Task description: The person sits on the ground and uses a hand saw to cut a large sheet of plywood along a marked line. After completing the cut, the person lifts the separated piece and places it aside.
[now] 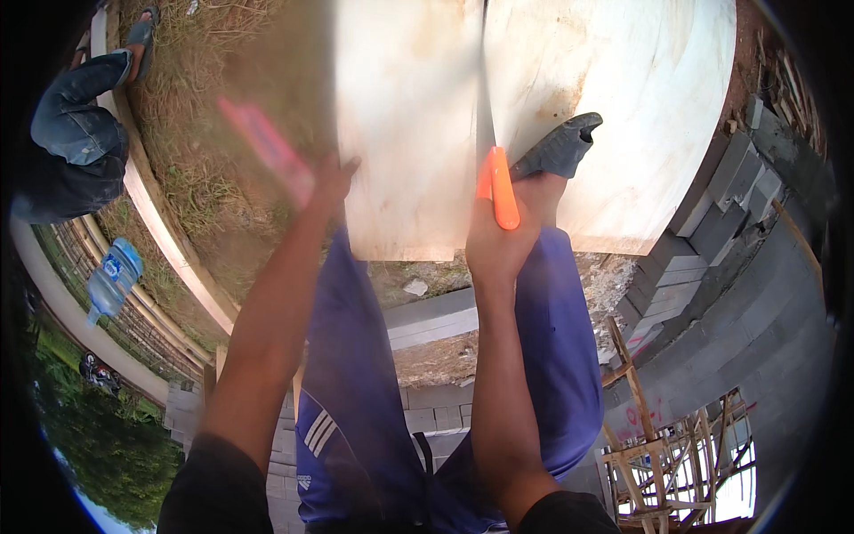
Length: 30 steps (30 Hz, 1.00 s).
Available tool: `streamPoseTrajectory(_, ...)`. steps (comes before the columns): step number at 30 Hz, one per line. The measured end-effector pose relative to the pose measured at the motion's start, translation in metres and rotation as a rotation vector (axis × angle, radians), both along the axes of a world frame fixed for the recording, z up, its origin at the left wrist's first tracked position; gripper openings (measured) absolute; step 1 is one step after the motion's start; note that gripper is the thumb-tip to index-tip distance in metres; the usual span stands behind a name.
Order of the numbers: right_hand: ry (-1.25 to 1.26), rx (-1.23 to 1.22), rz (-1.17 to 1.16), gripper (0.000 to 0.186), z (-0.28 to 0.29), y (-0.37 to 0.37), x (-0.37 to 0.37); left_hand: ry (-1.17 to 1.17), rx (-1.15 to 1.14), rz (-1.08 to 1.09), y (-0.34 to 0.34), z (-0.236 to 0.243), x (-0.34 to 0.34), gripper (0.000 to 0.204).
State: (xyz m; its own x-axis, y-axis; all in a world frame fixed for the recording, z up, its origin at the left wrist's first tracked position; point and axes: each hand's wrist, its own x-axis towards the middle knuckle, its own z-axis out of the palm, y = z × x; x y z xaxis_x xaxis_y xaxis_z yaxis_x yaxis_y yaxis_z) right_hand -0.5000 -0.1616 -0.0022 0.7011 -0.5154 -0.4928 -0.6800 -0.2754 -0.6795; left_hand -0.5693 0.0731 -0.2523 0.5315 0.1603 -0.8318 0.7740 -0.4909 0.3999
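A pale plywood sheet (405, 116) lies before me, with a dark cut line running away from me. My right hand (503, 245) is closed round the orange handle of a handsaw (504, 191), its thin blade in line with the cut. At the sheet's left edge my left hand (331, 182) is closed on the board, thumb over the top and the other fingers hidden. A smeared pink strip (265, 147) shows beside that hand; its kind is unclear. My dark shoe (562, 147) rests on the sheet, right of the saw.
Dry grass (191, 169) and a long timber beam (169, 227) border the left. Another person's jeans-clad leg (84, 133) is at the upper left, above a large clear blue water bottle (114, 278). Grey blocks (667, 276) are stacked at right, near wooden scaffolding (654, 445).
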Motion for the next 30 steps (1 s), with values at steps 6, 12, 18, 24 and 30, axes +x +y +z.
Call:
streamPoseTrajectory(6, 0.054, -0.012, 0.012, 0.014, -0.048, -0.019, 0.031, 0.189, -0.194, 0.185, -0.003, 0.000, 0.005, 0.041)
streamPoseTrajectory(12, 0.055, 0.034, -0.022, 0.026, 0.038, -0.002, -0.045, 0.026, -0.051, 0.143, -0.003, -0.004, -0.006, 0.039)
streamPoseTrajectory(18, -0.020, -0.119, 0.091, 0.016, -0.056, -0.013, 0.050, 0.039, -0.056, 0.043, -0.001, 0.002, 0.004, 0.038)
streamPoseTrajectory(24, 0.050, 0.021, -0.033, 0.029, 0.037, -0.006, -0.069, 0.042, -0.071, 0.125, 0.002, -0.002, 0.001, 0.039)
streamPoseTrajectory(30, 0.132, -0.049, -0.028, 0.021, -0.056, -0.027, 0.055, 0.033, -0.062, 0.066, 0.008, -0.021, -0.007, 0.038)
